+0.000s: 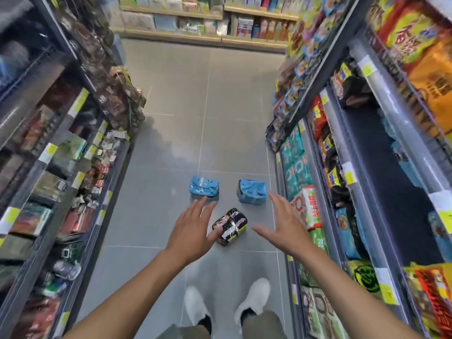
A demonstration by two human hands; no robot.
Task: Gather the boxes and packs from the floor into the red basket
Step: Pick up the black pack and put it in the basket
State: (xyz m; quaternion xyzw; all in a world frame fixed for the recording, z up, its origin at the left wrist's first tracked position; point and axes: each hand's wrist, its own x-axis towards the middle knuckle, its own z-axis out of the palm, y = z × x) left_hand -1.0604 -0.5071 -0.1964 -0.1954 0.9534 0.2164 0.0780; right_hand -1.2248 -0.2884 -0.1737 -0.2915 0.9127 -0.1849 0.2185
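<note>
Stocked shelves point(61, 167), blurred and cut off, flank the grey floor point(171, 143). The left hand point(193, 231) and right hand point(286, 226) hover spread, holding nothing. On the floor lie one blue pack point(203, 189), another blue pack point(252, 195), and a black pack point(231, 226) whose corner the left thumb hides.

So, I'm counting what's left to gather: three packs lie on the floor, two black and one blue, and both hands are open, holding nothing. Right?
The colours are swapped. The head view shows two blue, the left blue pack and the right blue pack, and one black pack. The rest holds: three on the floor, left hand and right hand open, empty.
</note>
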